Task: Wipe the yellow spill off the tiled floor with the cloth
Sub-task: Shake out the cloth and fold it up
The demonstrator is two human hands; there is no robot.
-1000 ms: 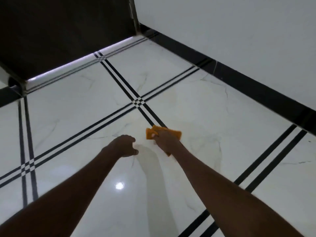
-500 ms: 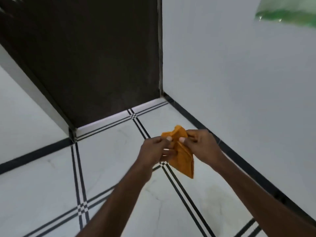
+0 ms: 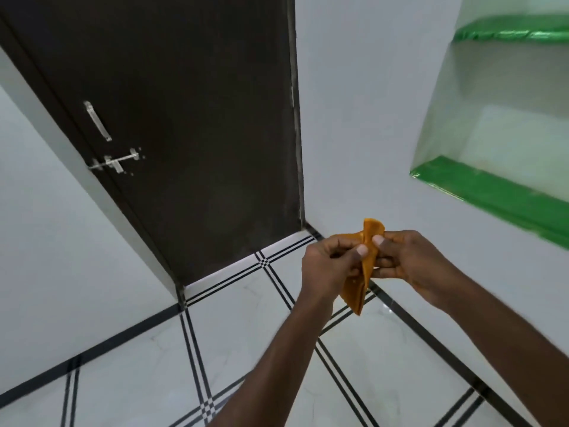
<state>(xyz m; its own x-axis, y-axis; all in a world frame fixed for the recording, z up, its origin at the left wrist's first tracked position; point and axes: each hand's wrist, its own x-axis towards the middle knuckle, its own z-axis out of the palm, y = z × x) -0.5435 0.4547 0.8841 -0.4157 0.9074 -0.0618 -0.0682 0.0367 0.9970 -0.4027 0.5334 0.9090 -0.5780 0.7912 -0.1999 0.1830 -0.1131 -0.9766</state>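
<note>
Fingers (image 3: 361, 250) of both hands pinched on orange cloth (image 3: 363, 272) — arms fwd, above tiled floor (image 3: 246, 349)

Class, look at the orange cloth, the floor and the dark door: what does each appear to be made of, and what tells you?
Orange cloth: soft woven fabric, matte; it folds and droops between both hands.
Floor: glossy white tile, probably marble-look ceramic or stone; faint grey veins, sheen and black inlay lines.
Door: likely dark wood or laminate, matte; flat even surface with a metal handle.
</note>
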